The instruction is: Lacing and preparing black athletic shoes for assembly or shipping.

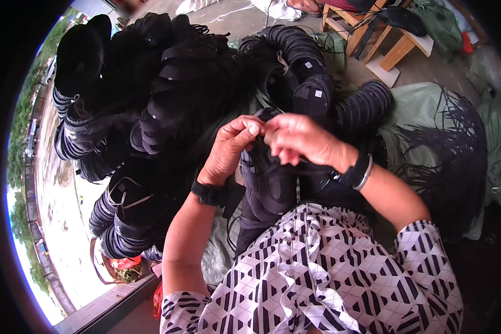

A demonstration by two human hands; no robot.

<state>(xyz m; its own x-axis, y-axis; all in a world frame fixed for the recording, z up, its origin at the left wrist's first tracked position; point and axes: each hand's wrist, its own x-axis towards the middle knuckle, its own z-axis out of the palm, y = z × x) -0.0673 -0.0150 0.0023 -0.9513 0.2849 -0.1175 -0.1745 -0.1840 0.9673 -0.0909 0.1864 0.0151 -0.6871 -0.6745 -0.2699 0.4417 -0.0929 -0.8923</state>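
Observation:
Over my lap lies a black shoe upper (274,188), its throat pointing away from me and partly covered by my hands. My left hand (232,142) is closed at the upper's far end, thumb and forefinger pinched together. Right beside it, my right hand (306,140) has its fingers curled in toward the left fingertips and is slightly blurred. Whatever thin thing the two hands pinch is too dark and small to make out. Both wrists wear black bands.
Nested stacks of black shoe uppers (312,92) and a large dark heap (183,83) lie ahead and left. Black laces (448,131) spread over a pale green sack (414,114) at right. A wooden stool (398,53) stands at the far right. A basket (122,271) sits lower left.

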